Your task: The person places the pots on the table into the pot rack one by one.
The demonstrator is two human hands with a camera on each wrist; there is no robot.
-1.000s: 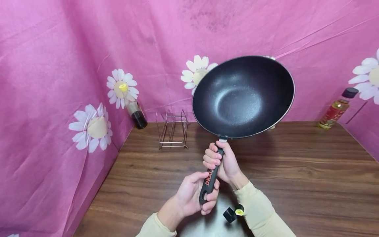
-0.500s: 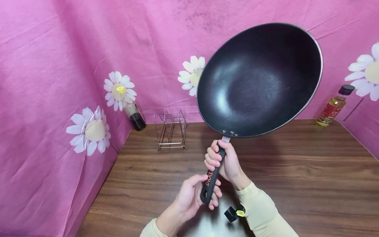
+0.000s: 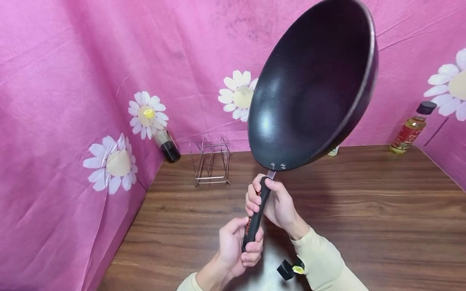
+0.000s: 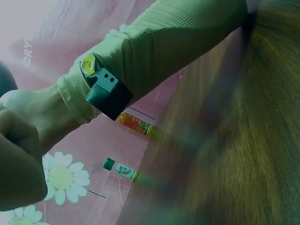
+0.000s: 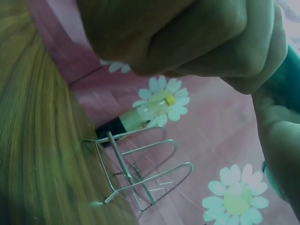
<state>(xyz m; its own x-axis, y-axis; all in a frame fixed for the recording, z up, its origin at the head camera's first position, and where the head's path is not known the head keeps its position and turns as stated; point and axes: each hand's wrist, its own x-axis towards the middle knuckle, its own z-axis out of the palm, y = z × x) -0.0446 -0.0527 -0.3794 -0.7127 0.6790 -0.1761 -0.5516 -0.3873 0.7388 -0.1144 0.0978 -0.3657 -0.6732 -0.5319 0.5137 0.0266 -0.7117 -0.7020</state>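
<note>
A deep black wok (image 3: 309, 93) is held up in the head view, its inside facing left and towards me and its upper rim cut by the frame's top. My right hand (image 3: 278, 204) grips the upper part of its black handle (image 3: 257, 216), thumb along the side just below the metal neck. At the handle's lower end my left hand (image 3: 236, 244) curls its fingers round it, thumb against the side. In the right wrist view curled fingers (image 5: 201, 42) fill the top. The left wrist view shows part of a hand (image 4: 21, 159) and the other sleeved forearm (image 4: 126, 61).
A wire rack (image 3: 212, 163) stands at the back left of the wooden table (image 3: 382, 226), near a bottle of dark liquid (image 3: 169, 149). A red-labelled bottle (image 3: 407, 133) is at the back right. Behind the wok, a small green-capped bottle (image 4: 123, 170) shows in the left wrist view.
The wok has been raised, first swinging right, then turning on its handle so its opening faces further left. The left fingers, looser half a second ago, curl round the handle end.
</note>
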